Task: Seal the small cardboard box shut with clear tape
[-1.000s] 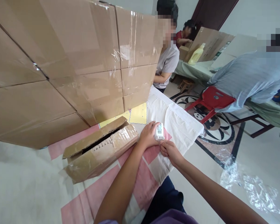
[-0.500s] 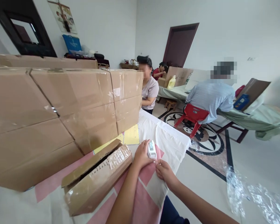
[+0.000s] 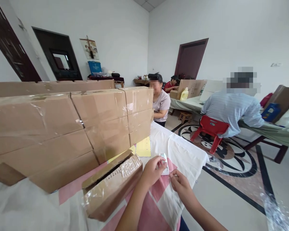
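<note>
My left hand [image 3: 153, 168] is closed around a small white plastic device [image 3: 165, 170], with its fingers lying across the top. The device has a rounded body; the fingers cover part of it. Just to the right and below, my right hand [image 3: 181, 183] is pinched, fingertips close to the device's lower end. Whatever is between those fingertips is too small to make out. Beside my left forearm lies a long cardboard box [image 3: 113, 187], its top flap partly raised, with clear tape on it.
Stacked taped cartons [image 3: 106, 112] form a wall on the left of the cloth-covered table [image 3: 180, 144]. A person [image 3: 161, 104] sits beyond them. Another person [image 3: 228, 109] sits on a red chair [image 3: 213, 126] at the right. Clear plastic wrap [image 3: 276, 208] lies on the floor.
The view has shifted, so the scene sits lower and further right. My left fingers have moved over the face of the white device, and my right hand has drawn slightly away from it.
</note>
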`<state>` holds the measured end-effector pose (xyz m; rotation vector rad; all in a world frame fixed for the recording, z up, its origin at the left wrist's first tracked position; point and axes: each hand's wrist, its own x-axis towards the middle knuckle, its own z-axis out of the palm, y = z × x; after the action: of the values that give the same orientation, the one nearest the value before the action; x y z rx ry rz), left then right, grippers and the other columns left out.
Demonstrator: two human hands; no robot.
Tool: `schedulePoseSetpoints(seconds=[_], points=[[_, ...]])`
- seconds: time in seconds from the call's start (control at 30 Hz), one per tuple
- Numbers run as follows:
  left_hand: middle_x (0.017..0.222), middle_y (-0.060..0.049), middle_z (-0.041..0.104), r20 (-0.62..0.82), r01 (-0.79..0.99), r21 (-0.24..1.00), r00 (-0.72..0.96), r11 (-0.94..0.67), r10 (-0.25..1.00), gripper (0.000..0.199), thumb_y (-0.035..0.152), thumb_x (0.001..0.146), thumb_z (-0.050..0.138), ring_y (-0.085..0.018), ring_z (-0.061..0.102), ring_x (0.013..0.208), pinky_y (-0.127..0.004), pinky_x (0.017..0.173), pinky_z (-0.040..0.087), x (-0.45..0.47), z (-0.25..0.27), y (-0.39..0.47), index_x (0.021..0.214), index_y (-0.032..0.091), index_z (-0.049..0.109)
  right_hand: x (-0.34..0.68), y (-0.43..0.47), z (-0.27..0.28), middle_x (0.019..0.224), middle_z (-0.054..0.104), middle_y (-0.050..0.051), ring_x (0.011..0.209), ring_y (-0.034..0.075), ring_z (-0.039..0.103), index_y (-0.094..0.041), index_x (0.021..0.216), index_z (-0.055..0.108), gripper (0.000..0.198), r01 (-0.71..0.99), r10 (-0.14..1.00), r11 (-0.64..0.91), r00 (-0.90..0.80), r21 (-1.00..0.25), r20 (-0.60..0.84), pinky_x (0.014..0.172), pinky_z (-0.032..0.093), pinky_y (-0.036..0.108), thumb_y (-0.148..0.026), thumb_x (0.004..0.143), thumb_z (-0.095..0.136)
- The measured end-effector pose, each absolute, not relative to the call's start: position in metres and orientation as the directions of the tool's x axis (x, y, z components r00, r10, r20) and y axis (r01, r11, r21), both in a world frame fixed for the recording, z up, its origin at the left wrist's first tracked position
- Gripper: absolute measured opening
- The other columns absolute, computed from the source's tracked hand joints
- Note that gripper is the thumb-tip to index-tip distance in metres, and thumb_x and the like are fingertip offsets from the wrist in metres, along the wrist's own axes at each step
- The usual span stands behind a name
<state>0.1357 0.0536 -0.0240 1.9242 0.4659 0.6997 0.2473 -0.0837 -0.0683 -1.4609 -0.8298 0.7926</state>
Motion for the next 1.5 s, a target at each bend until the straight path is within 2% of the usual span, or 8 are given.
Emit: schedulePoseSetpoints(seconds=[0.1, 0.27, 0.47, 0.67, 0.83, 1.13, 1.33, 1.5], points=[[0.087, 0.001, 0.067, 0.247, 0.04, 0.878, 0.815, -0.477, 0.523, 0.019, 0.04, 0.091, 0.064, -0.016, 0.062, 0.083, -0.027, 0.075, 0.044, 0.116, 0.005, 0.049, 0.094, 0.022, 0.071, 0.239, -0.079, -0.054, 0.063, 0.033, -0.008, 0.057, 0.01, 0.027, -0.021, 0.083, 0.046, 0.048, 0.15, 0.874, 0.01, 0.478, -0.989, 0.081, 0.054, 0.023, 0.025, -0.067, 0.092, 0.055], [0.084, 0.002, 0.068, 0.255, 0.109, 0.83, 0.799, -0.548, 0.545, 0.01, 0.029, 0.087, 0.067, -0.014, 0.06, 0.078, -0.026, 0.072, 0.042, 0.098, 0.029, 0.044, 0.081, 0.022, 0.071, 0.227, -0.071, -0.037, 0.067, 0.035, -0.006, 0.06, 0.012, 0.032, -0.02, 0.082, 0.05, 0.049, 0.241, 0.894, 0.07, 0.415, -0.968, 0.167, 0.057, 0.027, 0.026, -0.068, 0.094, 0.05], [0.079, 0.004, 0.067, 0.282, 0.169, 0.756, 0.788, -0.633, 0.547, 0.009, 0.022, 0.085, 0.067, -0.012, 0.059, 0.075, -0.024, 0.067, 0.038, 0.086, 0.037, 0.045, 0.077, 0.023, 0.071, 0.221, -0.06, -0.035, 0.065, 0.037, -0.005, 0.058, 0.012, 0.033, -0.02, 0.081, 0.052, 0.05, 0.236, 0.911, 0.101, 0.369, -0.967, 0.185, 0.056, 0.026, 0.026, -0.068, 0.094, 0.05], [0.077, 0.005, 0.067, 0.352, 0.263, 0.621, 0.748, -0.738, 0.563, 0.016, 0.018, 0.088, 0.067, -0.012, 0.06, 0.075, -0.026, 0.072, 0.036, 0.074, 0.053, 0.042, 0.072, 0.021, 0.066, 0.213, -0.047, -0.035, 0.062, 0.037, -0.006, 0.057, 0.011, 0.031, -0.018, 0.086, 0.057, 0.049, 0.164, 0.932, 0.102, 0.329, -0.981, 0.152, 0.056, 0.026, 0.026, -0.066, 0.093, 0.053], [0.08, 0.002, 0.067, 0.391, 0.361, 0.519, 0.707, -0.775, 0.59, 0.017, 0.017, 0.092, 0.061, -0.015, 0.059, 0.079, -0.029, 0.075, 0.037, 0.064, 0.06, 0.042, 0.075, 0.021, 0.063, 0.198, -0.036, -0.025, 0.064, 0.039, -0.005, 0.058, 0.011, 0.032, -0.019, 0.086, 0.056, 0.047, 0.087, 0.938, 0.114, 0.32, -0.99, 0.136, 0.055, 0.026, 0.025, -0.065, 0.094, 0.054], [0.087, -0.003, 0.062, 0.4, 0.408, 0.509, 0.668, -0.758, 0.628, 0.022, 0.019, 0.1, 0.045, -0.02, 0.058, 0.083, -0.033, 0.074, 0.04, 0.048, 0.062, 0.048, 0.081, 0.022, 0.056, 0.179, -0.019, -0.012, 0.06, 0.033, -0.007, 0.056, 0.012, 0.029, -0.02, 0.088, 0.053, 0.046, 0.097, 0.934, 0.197, 0.286, -0.976, 0.217, 0.055, 0.021, 0.027, -0.065, 0.096, 0.051], [0.087, -0.001, 0.06, 0.449, 0.388, 0.509, 0.642, -0.768, 0.622, 0.024, 0.023, 0.104, 0.042, -0.018, 0.056, 0.083, -0.032, 0.075, 0.04, 0.038, 0.065, 0.051, 0.082, 0.022, 0.052, 0.172, -0.014, -0.004, 0.069, 0.05, -0.002, 0.062, 0.012, 0.042, -0.019, 0.091, 0.056, 0.037, 0.099, 0.927, 0.247, 0.266, -0.964, 0.265, 0.058, 0.03, 0.025, -0.055, 0.1, 0.051], [0.084, -0.001, 0.059, 0.532, 0.381, 0.441, 0.619, -0.813, 0.578, 0.025, 0.024, 0.104, 0.043, -0.017, 0.057, 0.08, -0.03, 0.073, 0.039, 0.03, 0.066, 0.052, 0.082, 0.022, 0.053, 0.165, -0.014, 0.0, 0.072, 0.053, -0.002, 0.063, 0.011, 0.042, -0.019, 0.093, 0.056, 0.032, 0.061, 0.928, 0.265, 0.256, -0.962, 0.271, 0.059, 0.03, 0.025, -0.05, 0.101, 0.052]])
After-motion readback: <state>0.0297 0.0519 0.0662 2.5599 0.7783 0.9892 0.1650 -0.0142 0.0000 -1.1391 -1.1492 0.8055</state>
